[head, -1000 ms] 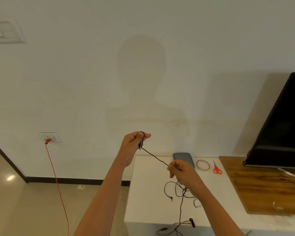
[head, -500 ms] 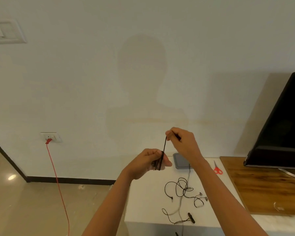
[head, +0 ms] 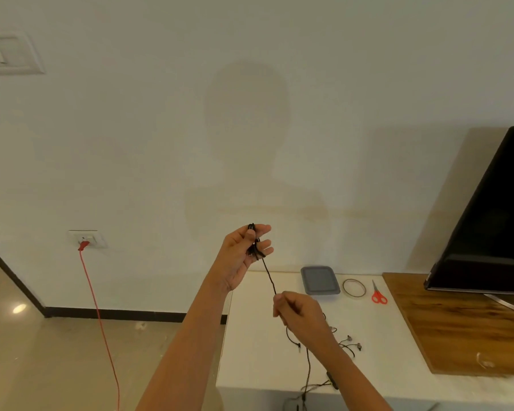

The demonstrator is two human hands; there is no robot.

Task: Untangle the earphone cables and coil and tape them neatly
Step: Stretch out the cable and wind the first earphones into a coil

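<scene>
A black television stands far to the right of both hands' fingers. A white table lies beneath them. The raised left hand has its fingers curled round a small coil of black earphone cable. From there the cable runs taut down to the right hand, pinched between thumb and fingertips, then trails loose onto the table. Beyond the right fingers lie a grey tray, a tape ring and red scissors.

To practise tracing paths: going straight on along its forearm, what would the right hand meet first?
Probably the left hand, raised holding the coiled thin black earphone cable; depth is unclear.
</scene>
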